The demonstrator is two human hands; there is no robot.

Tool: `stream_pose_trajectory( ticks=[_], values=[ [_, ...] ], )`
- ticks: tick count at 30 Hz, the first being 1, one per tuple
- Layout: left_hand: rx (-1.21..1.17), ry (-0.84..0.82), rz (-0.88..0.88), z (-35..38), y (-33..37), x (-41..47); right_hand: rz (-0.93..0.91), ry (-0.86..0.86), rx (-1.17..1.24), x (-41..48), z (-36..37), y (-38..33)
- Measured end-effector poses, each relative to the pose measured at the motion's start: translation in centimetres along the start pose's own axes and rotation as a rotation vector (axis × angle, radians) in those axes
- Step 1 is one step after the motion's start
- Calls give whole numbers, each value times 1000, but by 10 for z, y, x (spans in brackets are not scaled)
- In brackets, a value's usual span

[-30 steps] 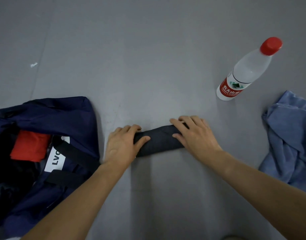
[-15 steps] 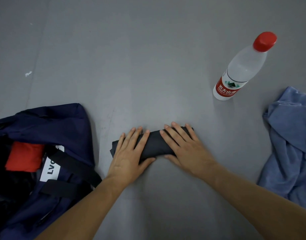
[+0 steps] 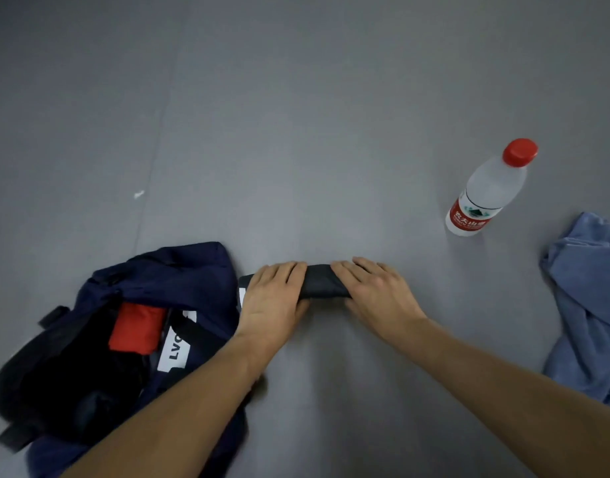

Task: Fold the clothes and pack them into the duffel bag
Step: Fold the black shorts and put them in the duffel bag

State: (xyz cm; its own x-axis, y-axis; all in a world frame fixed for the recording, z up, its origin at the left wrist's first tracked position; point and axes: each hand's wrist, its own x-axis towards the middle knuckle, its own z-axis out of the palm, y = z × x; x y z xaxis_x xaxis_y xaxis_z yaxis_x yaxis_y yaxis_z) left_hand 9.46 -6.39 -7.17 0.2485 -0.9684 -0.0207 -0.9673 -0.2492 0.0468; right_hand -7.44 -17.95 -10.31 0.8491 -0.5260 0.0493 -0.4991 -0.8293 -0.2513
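Observation:
A dark grey garment [image 3: 320, 282], rolled into a tight bundle, lies on the grey floor. My left hand [image 3: 274, 298] wraps its left end, thumb underneath. My right hand [image 3: 375, 291] covers its right end with fingers curled over it. Just left of the roll lies the open navy duffel bag [image 3: 179, 270], with a folded red piece [image 3: 136, 327] and dark clothes inside. A crumpled light blue garment [image 3: 589, 305] lies at the right edge.
A clear water bottle [image 3: 486, 191] with a red cap and red label stands on the floor at the right, beyond the blue garment. A white label with black letters [image 3: 174, 350] shows on the bag. Grey floor stretches ahead.
Both hands went from pressing flat on the roll to closing around its ends. The roll now sits closer to the bag, its left end at the bag's side.

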Motion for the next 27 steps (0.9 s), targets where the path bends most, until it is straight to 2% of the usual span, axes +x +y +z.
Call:
stream_pose_trajectory(
  ticks=[4,7,10,12,15,19,21,24,27],
  values=[
    [-58,158,-118,-83,-46,-10,-26,76,22,45,-65,-59],
    [-175,248,-314,-133,-76,-30,-61,77,111,77,-112,-113],
    [-324,325,-511,-154,-97,-58,-71,19,197,97,-130,-165],
    [-395,363,-626,-154,-110,-77,-38,-34,226,103,-127,-197],
    [-460,382,-765,-140,-130,-107,36,-208,290,108,-102,-244],
    [-538,408,-944,-112,-155,-142,192,-455,676,108,-65,-300],
    [-604,426,-1011,-101,-164,-155,272,-523,878,103,-50,-320],
    [-675,419,-1055,-89,-166,-169,353,-559,1109,89,-30,-335],
    [-811,351,-991,-77,-155,-184,437,-551,1266,81,-13,-337]
  ],
)
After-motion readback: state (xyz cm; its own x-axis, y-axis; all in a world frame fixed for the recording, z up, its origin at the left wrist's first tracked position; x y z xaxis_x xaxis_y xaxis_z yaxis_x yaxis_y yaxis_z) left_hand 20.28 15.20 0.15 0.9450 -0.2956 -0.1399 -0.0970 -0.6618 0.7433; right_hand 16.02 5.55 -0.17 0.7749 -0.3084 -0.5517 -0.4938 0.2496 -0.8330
